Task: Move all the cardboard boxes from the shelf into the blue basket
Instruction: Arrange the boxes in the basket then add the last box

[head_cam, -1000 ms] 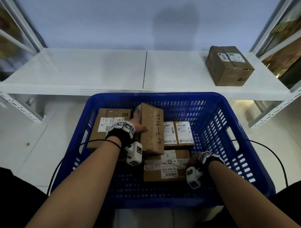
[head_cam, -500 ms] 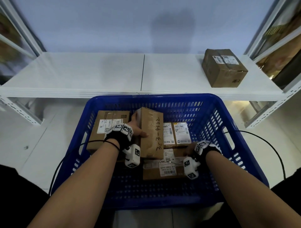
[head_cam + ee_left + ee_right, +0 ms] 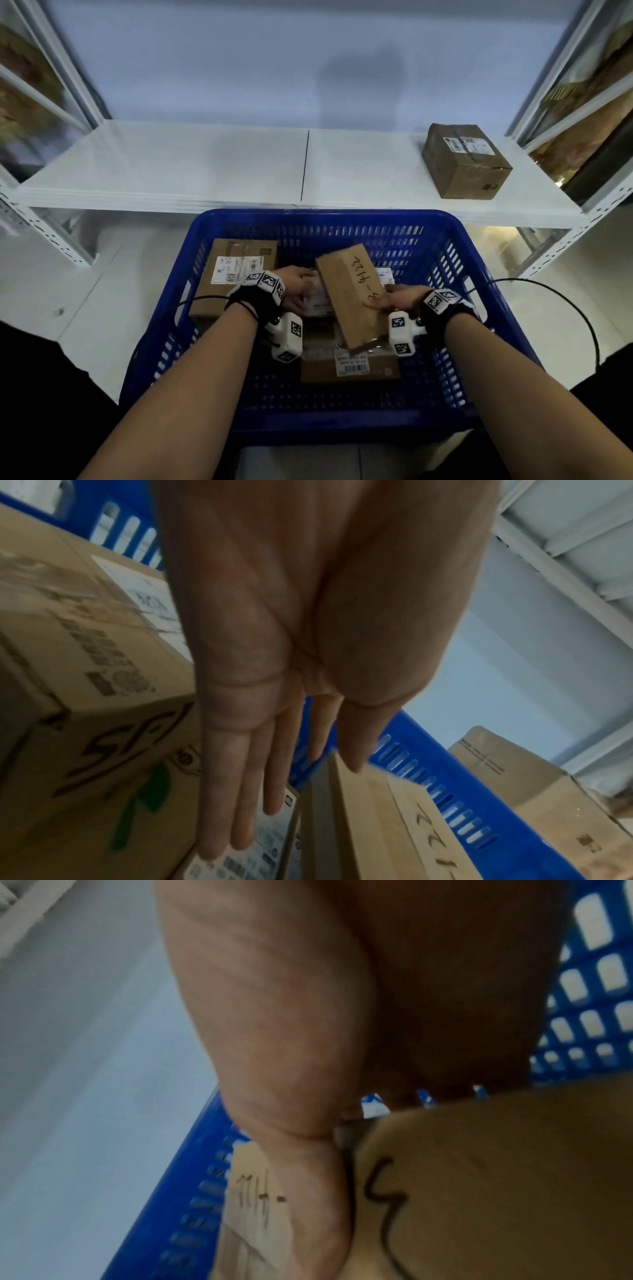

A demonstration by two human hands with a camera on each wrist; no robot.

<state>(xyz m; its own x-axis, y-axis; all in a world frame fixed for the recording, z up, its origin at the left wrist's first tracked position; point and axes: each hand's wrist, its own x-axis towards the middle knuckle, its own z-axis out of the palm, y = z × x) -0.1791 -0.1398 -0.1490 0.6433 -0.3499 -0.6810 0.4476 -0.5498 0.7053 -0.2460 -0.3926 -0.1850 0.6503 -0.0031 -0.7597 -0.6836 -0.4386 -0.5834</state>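
The white shelf [image 3: 205,164] spans the upper frame, one cardboard box [image 3: 466,161] at its upper right; my blue basket [image 3: 342,222] fills the centre, boxes inside; the numbered box [image 3: 352,298] tilts mid-frame, my right hand [image 3: 400,299] pinching its right edge; my left hand [image 3: 294,287], fingers straight, lies beside its left.

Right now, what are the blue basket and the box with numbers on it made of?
Blue basket: probably hard plastic, with slotted walls and a slight sheen. Box with numbers: plain brown cardboard, matte, with handwritten marker digits and folded edges.
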